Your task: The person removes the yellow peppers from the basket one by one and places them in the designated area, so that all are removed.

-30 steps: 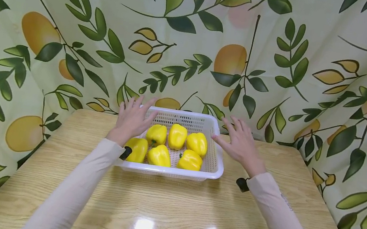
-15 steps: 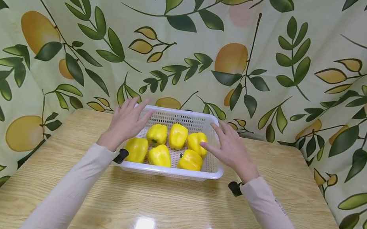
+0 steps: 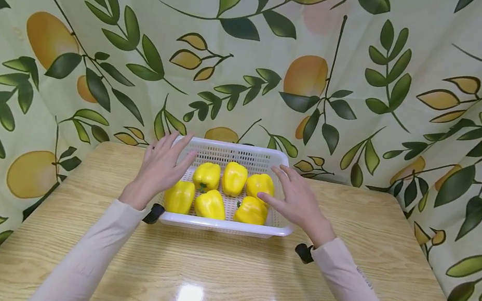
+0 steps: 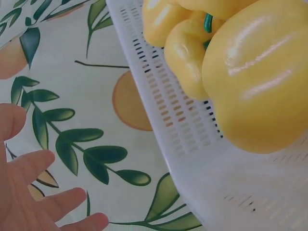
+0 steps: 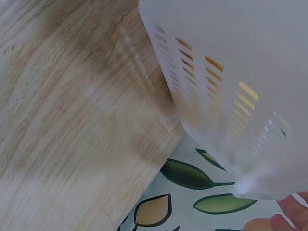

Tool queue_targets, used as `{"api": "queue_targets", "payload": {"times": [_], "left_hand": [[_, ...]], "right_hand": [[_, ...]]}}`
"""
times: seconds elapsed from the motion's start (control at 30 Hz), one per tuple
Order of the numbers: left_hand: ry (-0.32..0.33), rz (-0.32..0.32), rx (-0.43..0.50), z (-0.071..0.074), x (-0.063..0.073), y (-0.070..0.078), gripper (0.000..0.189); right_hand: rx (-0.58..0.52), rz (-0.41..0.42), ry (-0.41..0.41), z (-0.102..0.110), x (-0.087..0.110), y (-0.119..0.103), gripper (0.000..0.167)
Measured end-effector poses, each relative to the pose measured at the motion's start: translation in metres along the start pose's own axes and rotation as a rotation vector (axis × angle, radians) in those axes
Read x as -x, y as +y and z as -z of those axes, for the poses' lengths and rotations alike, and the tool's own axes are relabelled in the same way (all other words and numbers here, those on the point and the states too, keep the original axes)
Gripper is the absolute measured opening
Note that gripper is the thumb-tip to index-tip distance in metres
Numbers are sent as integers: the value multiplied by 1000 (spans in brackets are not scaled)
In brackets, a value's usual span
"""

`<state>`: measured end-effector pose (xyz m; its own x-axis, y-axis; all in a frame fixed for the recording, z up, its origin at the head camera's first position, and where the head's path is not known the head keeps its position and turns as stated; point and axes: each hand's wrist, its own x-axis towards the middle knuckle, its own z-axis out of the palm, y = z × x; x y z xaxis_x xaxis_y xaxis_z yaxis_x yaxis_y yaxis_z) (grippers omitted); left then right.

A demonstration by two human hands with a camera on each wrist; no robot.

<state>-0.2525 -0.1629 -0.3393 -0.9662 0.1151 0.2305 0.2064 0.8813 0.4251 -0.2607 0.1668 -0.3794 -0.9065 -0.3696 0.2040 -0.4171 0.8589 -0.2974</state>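
Several yellow bell peppers (image 3: 234,179) lie in two rows inside a white perforated plastic basket (image 3: 219,225). At the basket's left end, my left hand (image 3: 157,169) is spread with nothing in its grasp. My right hand (image 3: 301,200) hovers by the right rim, fingers extended, its thumb in front of a bell pepper at the back right. Close up in the left wrist view are a large bell pepper (image 4: 264,77) and the basket wall (image 4: 159,96), apart from the spread fingers (image 4: 72,198). The right wrist view has the basket's outer side (image 5: 250,53) and fingertips at the lower right corner.
The basket stands near the back edge of a wooden table (image 3: 222,268). Behind and at both sides hangs a curtain (image 3: 255,63) printed with leaves and fruit. Small black devices (image 3: 154,213) sit at both wrists.
The left hand has drifted left and slightly nearer. My right hand has moved left and down, from outside the right rim to over it. Basket and bell peppers stay in place.
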Motion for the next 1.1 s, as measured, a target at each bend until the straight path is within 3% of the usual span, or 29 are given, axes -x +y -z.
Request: {"api": "queue_targets", "payload": {"times": [0.7, 1.1], "left_hand": [[-38, 20, 118, 7, 29, -23, 61], [10, 26, 185, -8, 41, -42, 59]], "right_hand": [[-95, 20, -72, -17, 2, -14, 81], [-185, 34, -162, -21, 0, -18, 81]]}}
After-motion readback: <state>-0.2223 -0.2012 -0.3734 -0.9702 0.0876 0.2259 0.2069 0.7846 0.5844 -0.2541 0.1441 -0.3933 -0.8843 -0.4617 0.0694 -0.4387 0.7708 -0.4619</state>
